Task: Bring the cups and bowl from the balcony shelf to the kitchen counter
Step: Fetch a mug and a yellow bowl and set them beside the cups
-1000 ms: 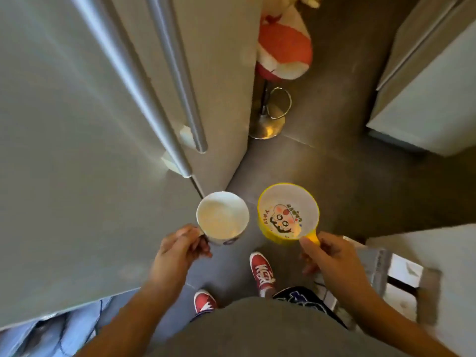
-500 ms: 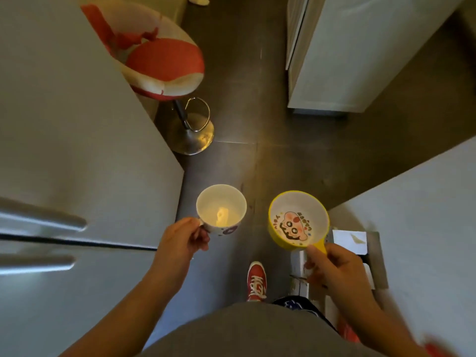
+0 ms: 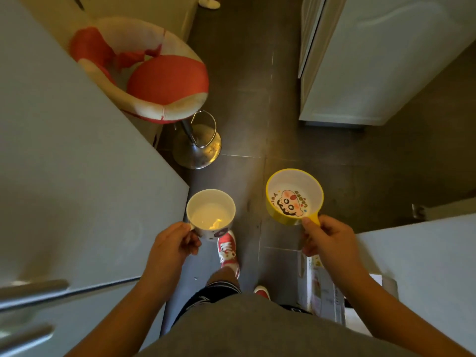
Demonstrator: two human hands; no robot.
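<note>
White cup [image 3: 210,213]: upright, open mouth up, pale interior with a bright glint at the bottom; dark-spotted print on the outer wall near the base. Carried in the air above the dark floor tiles [image 3: 288,140], just beside the corner of the grey fridge [image 3: 77,176].

Left hand [image 3: 171,247]: fingers curled tight around the cup's handle at its near-left side, thumb on top; closed grip, nothing else in it.

Yellow bowl [image 3: 294,196]: yellow outside, white inside, cartoon face printed on the bottom; level, mouth up, with a short yellow tab handle on the near side. Carried in the air to the right of the cup, apart from it, at about the same height.

Right hand [image 3: 328,237]: thumb pressed on top of the tab handle, remaining fingers folded under it; a closed pinch on the bowl.

Below, between the two vessels: one red sneaker [image 3: 228,251] forward on the tiles, the tip of a second one further back, dark patterned shorts, grey shirt.

Surroundings: red-and-white bar stool [image 3: 164,86] with a chrome base, ahead on the left beside the fridge; white cabinet [image 3: 373,60] ahead on the right; pale counter surface [image 3: 425,266] near right; printed paper packages [image 3: 322,287] on the floor beside it.
</note>
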